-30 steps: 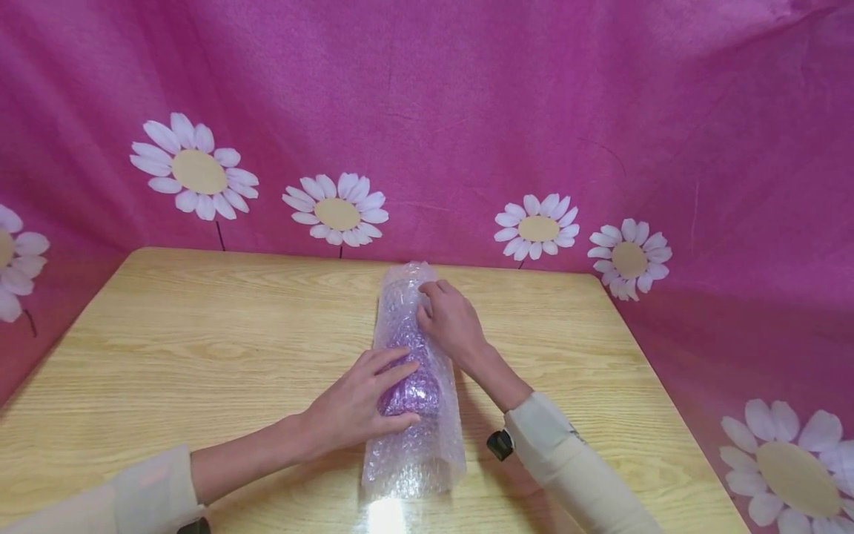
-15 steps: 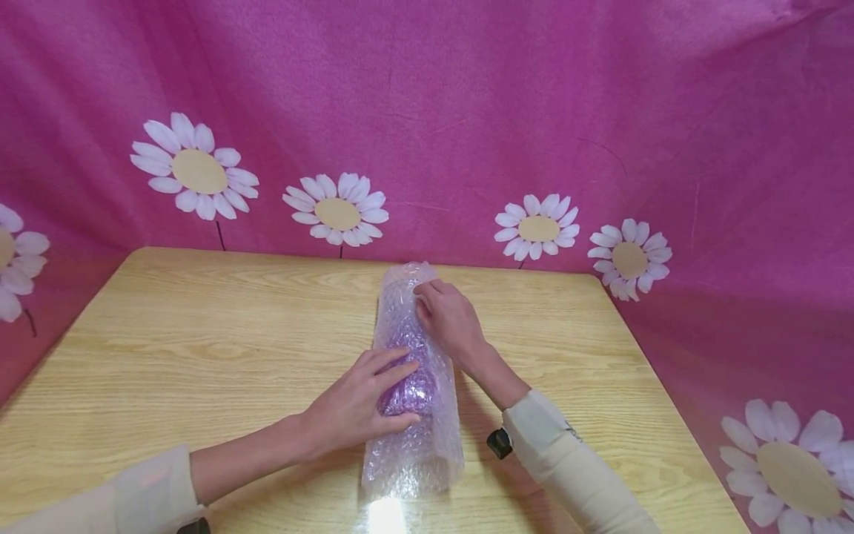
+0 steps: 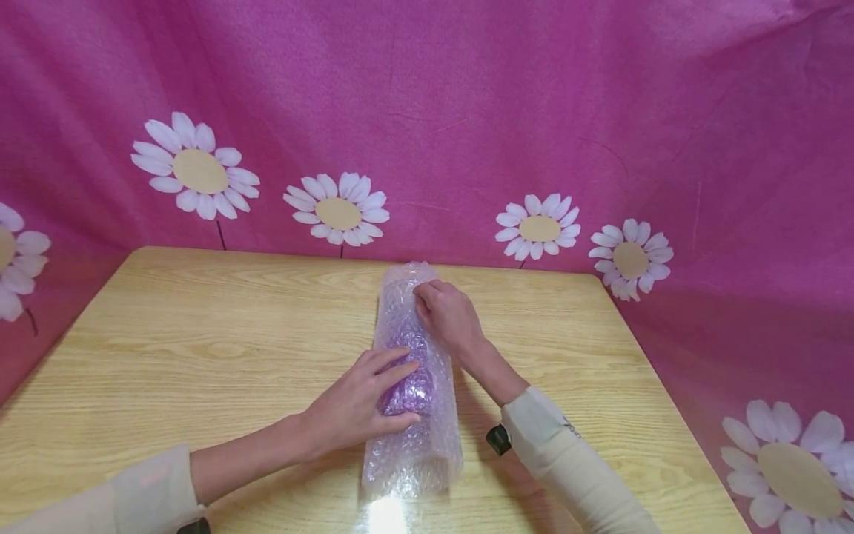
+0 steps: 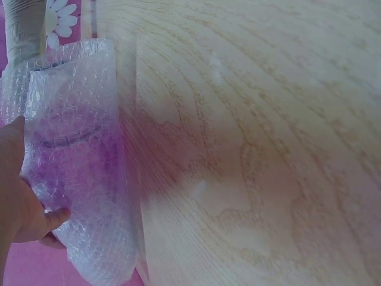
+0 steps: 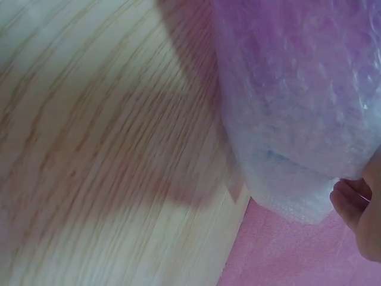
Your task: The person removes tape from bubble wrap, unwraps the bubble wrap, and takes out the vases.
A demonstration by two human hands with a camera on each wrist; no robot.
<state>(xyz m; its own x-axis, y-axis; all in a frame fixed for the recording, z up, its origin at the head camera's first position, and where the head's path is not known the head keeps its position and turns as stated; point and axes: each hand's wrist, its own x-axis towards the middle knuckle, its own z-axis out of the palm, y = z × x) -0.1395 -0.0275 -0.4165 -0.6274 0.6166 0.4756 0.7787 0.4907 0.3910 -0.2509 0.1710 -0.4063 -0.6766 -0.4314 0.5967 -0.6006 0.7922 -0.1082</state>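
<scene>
While the left hand (image 3: 353,404) rests, grip wide, on the purple bundle (image 3: 414,386), the right hand (image 3: 455,320) pinches bubble wrap (image 3: 408,466) near the bundle's far end. Beneath lies the table (image 3: 227,348).

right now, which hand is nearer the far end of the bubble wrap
The right. The right hand has its fingertips on the bubble wrap just short of that end; the left hand rests on it farther back, closer to the person.
</scene>
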